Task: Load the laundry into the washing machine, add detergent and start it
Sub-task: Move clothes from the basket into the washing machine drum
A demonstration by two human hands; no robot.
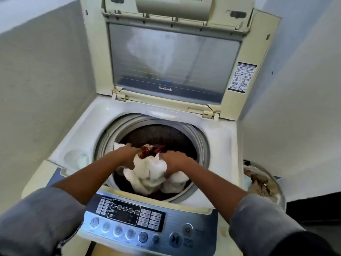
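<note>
A top-loading washing machine [77, 137] stands with its lid [173, 58] raised upright against the wall. Inside the round drum [160, 133] lies a white garment [149, 174] over red patterned cloth [147, 150]. My left hand [127, 156] grips the white garment at its left side, over the drum opening. My right hand [173, 161] grips the same white garment at its right side. Both forearms reach over the control panel [147, 218], which has round buttons and a start/pause key [174, 239].
A round basin [276, 183] with beige laundry [262, 183] sits to the right of the machine. Walls close in on the left and right. A recessed tray [75, 159] lies in the machine's top at the left.
</note>
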